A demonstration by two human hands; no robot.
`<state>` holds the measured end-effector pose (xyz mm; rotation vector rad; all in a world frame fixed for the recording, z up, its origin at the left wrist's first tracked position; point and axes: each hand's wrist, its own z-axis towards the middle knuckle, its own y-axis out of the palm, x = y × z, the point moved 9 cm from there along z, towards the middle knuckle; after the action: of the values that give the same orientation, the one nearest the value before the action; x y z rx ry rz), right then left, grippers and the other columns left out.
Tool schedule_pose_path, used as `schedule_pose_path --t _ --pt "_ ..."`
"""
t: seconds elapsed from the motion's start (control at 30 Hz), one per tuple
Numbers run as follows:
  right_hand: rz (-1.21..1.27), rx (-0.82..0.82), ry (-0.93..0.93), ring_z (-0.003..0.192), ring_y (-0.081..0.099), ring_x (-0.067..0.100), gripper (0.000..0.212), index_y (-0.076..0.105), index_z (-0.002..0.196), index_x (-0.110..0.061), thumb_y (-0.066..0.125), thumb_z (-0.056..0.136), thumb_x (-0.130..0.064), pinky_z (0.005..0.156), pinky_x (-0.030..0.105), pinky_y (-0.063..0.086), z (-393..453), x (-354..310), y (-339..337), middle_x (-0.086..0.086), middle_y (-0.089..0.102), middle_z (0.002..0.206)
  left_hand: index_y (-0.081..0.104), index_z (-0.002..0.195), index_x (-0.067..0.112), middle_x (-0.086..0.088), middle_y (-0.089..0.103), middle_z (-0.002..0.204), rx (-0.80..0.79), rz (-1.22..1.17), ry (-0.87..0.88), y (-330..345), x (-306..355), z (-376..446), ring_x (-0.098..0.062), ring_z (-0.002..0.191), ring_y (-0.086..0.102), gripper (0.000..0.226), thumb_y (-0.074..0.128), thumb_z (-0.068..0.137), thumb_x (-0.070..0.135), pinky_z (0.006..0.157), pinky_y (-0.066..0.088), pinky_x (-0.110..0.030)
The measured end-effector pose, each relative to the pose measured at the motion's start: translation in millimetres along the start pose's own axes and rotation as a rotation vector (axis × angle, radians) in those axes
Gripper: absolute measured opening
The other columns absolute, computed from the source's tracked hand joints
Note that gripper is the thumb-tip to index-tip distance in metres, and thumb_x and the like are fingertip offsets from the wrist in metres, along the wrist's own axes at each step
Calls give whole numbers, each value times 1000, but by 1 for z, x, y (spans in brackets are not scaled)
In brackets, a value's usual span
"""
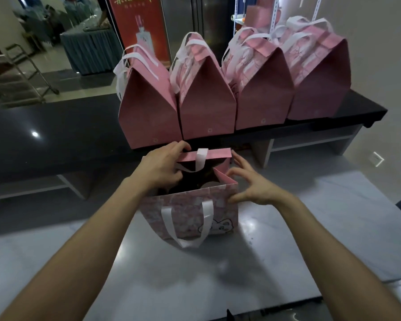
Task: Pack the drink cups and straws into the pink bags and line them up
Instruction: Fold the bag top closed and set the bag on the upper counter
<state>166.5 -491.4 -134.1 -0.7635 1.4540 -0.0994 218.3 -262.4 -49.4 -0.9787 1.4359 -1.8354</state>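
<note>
Pink and still open, the paper bag (190, 212) stands on the pale marble counter (287, 239), near its far edge. The left hand (162, 165) pinches the far top flap; the right hand (250, 186) rests spread-fingered against the right rim, clamping nothing. Closing looks like the step in hand; next, fold the top shut and set it beside four closed bags (229, 89) along the black ledge (56, 135). A red poster (139, 26) stands behind.
</note>
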Motion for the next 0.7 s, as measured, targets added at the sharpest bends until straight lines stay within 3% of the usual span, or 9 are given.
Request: schedule_pose_path --t 0.07,0.17,0.23,0.33,0.4,0.5,0.57,0.63,0.7 --pt "3 -7 -28 157 18 3 43 72 112 -33 97 77 -22 122 36 27 8 -5 -3 -38 0 171 49 127 33 6 65 119 74 29 -1 -6 3 2 -24 92 67 49 67 83 25 78 57 -47" --pt "-3 44 -52 138 41 -7 36 73 100 -37 97 76 -25 116 34 32 15 -7 -10 -48 28 152 57 104 38 13 68 96 142 -128 -74 -15 -3 2 -19 83 66 16 62 89 34 76 58 -44" --pt "-26 121 -70 134 49 -1 34 73 100 -38 96 78 -26 117 38 38 17 -5 -15 -35 41 148 61 98 41 15 71 88 153 -209 -129 -21 -9 -2 -12 81 69 7 60 97 48 70 57 -36" --pt "10 192 -103 132 55 2 41 75 116 -31 95 82 -22 118 31 43 17 0 -14 -22 47 146 65 96 40 17 70 85 180 -179 -144 -31 -9 -10 -6 79 67 32 53 97 69 66 53 -31" --pt "21 217 -95 132 56 5 53 73 131 -21 94 83 -20 118 31 43 17 4 -12 -19 48 146 67 104 39 18 71 97 238 -180 -122 -41 -9 -20 -3 90 67 36 55 95 72 77 56 -32" --pt "26 228 -79 132 54 3 67 67 141 -21 94 80 -29 114 30 44 19 6 -11 -20 44 149 58 128 40 17 67 128 382 -487 -193 -48 -38 -62 -2 121 64 50 74 89 68 97 53 -26" --pt "9 223 -70 129 52 -4 66 66 138 -29 92 77 -37 109 27 45 19 5 -11 -23 39 151 52 133 38 15 62 134 434 -691 -318 -36 -67 -104 -5 124 62 75 84 75 73 100 50 -30" --pt "17 210 -66 132 52 5 56 68 128 -36 91 77 -39 112 35 46 19 4 -9 -21 37 157 49 136 37 7 60 134 361 -802 -423 -6 -88 -139 -15 124 63 99 92 57 80 102 53 -36" --pt "50 202 -49 136 53 13 57 67 122 -39 87 70 -52 112 40 49 16 3 -6 -18 39 159 48 140 42 5 60 138 147 -887 -456 33 -89 -153 -20 124 67 112 102 47 72 101 60 -40"
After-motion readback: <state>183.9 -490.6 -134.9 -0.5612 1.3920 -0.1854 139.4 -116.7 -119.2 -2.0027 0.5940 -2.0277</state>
